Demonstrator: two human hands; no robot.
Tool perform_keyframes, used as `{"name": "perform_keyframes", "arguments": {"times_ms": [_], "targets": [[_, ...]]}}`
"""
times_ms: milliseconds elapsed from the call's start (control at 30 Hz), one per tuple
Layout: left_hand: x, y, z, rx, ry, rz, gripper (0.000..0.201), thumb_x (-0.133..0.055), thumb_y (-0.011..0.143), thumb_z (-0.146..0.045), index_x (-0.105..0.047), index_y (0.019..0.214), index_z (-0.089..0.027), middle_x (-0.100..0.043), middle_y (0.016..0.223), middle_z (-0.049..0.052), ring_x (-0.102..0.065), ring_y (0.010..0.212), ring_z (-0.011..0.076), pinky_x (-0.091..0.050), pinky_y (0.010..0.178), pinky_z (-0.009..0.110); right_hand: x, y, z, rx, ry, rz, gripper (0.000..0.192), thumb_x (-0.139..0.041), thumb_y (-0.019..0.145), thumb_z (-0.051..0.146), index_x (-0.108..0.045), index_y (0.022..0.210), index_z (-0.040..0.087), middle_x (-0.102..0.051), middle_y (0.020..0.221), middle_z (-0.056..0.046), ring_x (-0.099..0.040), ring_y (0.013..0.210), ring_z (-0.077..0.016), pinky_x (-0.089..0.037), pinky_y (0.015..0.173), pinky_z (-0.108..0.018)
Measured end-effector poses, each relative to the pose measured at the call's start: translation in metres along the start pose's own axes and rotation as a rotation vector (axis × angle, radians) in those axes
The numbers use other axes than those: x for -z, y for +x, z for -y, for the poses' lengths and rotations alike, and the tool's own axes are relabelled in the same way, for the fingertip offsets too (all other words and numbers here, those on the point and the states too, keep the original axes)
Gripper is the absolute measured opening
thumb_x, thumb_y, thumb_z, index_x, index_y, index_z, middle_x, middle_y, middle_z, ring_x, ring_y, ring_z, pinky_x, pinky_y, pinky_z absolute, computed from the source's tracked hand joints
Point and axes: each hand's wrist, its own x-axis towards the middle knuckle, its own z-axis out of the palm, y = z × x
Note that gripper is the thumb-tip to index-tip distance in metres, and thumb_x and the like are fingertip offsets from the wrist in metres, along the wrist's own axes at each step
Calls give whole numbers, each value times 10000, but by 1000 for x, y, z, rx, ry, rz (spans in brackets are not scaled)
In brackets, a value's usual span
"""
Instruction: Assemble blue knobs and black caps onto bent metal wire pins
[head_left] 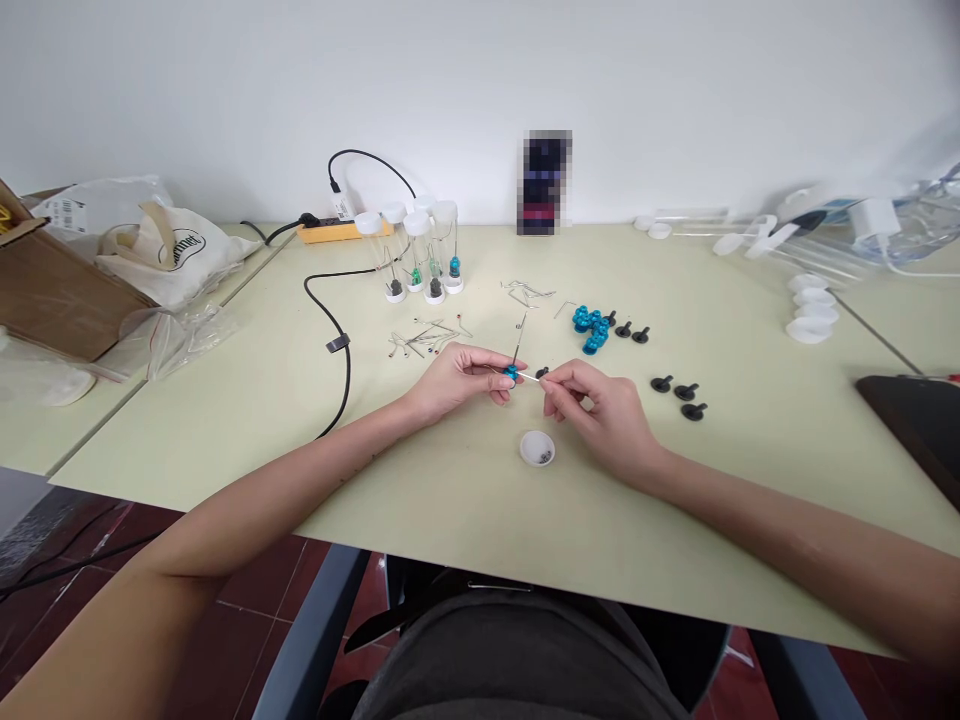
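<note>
Near the middle of the table, my left hand (469, 375) pinches a small blue knob-like part (511, 372) between thumb and fingers. A thin metal wire (519, 335) with a bend along it rises from that part. My right hand (600, 410) is closed on a thin silver rod (529, 377), whose far end meets the blue part; its exact kind is too small to tell. Just behind the right fingertips lies a black disc-shaped piece with a stem (542, 372). Below the hands stands a white cap (537, 449) with several tiny metal pieces in it.
Bent wires (429, 338) lie left, more wires (527, 293) behind. Blue parts (591, 328) and black stemmed pieces (685, 392) sit right. Clear tubes (418, 255) stand near an orange power strip (337, 231). A black cable (346, 375) crosses the left side. White caps (810, 310) are far right.
</note>
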Motion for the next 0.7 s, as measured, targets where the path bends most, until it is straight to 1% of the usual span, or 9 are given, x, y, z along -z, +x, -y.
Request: {"name": "perform_keyframes", "arguments": {"times_ms": [167,300,467,567,700], "targets": [[-1,-1,-2,-12,8,-35,283,-731,769,-336,-753,957,-126,-749,883,79,-672,649,138,-585,681,291,-1,-1,-1,18,-26,-7,160,-479,966,340,-568,882,237,-662,689,7,-589,579,-134,-420,544,-261],[0,0,-1,-16,14,-2,254,-729,774,-307,-748,951,-126,-736,851,67,-681,667,142,-581,661,269,-2,-2,-2,70,-107,-4,163,-455,975,320,-553,875,238,-658,691,10,-580,579,-132,-409,546,-267],[0,0,-1,7,29,15,250,-725,777,-323,-736,916,-116,-717,821,62,-675,663,141,-573,658,268,-2,-2,-2,140,-246,-26,206,-411,986,317,-542,848,238,-655,688,1,-548,554,-137,-398,558,-287],[-1,-2,0,-11,53,34,245,-713,787,-329,-726,913,-119,-712,839,64,-673,684,143,-570,692,280,0,-1,-2,106,-181,8,195,-421,982,330,-543,859,239,-648,681,8,-555,546,-136,-408,555,-283],[-2,-3,2,-52,115,41,242,-693,804,-331,-721,935,-129,-701,800,58,-668,714,151,-555,735,290,3,0,-1,-28,34,75,190,-453,970,366,-544,863,237,-635,657,19,-568,523,-134,-438,545,-277]]}}
